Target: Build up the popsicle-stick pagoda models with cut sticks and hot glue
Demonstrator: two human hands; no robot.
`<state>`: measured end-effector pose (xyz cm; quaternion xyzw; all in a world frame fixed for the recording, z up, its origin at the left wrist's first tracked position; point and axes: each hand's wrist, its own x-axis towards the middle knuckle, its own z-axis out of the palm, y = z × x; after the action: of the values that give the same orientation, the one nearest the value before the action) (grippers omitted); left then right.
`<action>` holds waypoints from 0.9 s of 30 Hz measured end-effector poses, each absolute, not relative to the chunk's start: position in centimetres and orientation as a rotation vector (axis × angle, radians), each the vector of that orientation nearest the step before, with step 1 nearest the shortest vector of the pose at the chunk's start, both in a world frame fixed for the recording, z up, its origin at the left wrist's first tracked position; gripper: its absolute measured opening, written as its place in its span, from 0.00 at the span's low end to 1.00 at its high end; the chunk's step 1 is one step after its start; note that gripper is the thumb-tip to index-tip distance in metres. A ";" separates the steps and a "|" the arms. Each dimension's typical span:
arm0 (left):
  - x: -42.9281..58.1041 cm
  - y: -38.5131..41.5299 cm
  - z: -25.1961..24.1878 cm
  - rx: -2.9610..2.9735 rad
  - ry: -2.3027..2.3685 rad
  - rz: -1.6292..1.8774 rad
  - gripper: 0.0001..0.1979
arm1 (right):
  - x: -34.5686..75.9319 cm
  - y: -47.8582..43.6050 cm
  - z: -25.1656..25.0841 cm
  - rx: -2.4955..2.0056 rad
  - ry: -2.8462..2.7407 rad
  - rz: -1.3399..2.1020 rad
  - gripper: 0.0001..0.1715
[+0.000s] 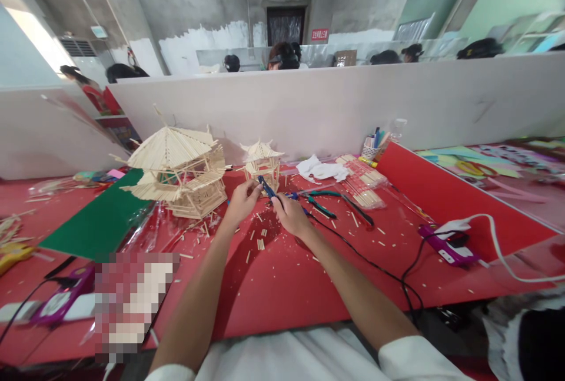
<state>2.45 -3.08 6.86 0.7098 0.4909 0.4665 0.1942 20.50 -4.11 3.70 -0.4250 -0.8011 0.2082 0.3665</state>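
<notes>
My left hand (242, 201) is pinched at the base of a small wooden stick pavilion (262, 163) standing on the red table (286, 281). My right hand (289, 213) is closed round a blue glue gun (266, 186) whose tip points at the small pavilion's lower frame. A black cable (362, 257) runs from the gun toward the table's front edge. A larger stick pavilion (180, 172) stands just to the left of my left hand.
A green sheet (101, 222) lies left. Stick scraps litter the red surface. Pliers (324, 204), a bundle of sticks (364, 184), white cloth (320, 169) and a pen cup (373, 145) sit right of the models. A purple power strip (445, 245) lies right. Other people sit behind the white partition (353, 104).
</notes>
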 end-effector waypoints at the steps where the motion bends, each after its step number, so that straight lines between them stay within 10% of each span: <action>1: 2.5 -3.1 6.9 1.987 1.377 1.309 0.16 | 20.5 -4.1 3.7 -1.091 -2.057 0.540 0.20; 27: 3.1 -3.7 7.1 1.970 1.401 1.368 0.13 | 19.6 -4.4 3.1 -1.193 -2.088 0.463 0.19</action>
<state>3.07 -3.66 7.14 0.6976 0.4959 0.4844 0.1811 19.56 -4.43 3.10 -0.4581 -0.8020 0.1779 0.3396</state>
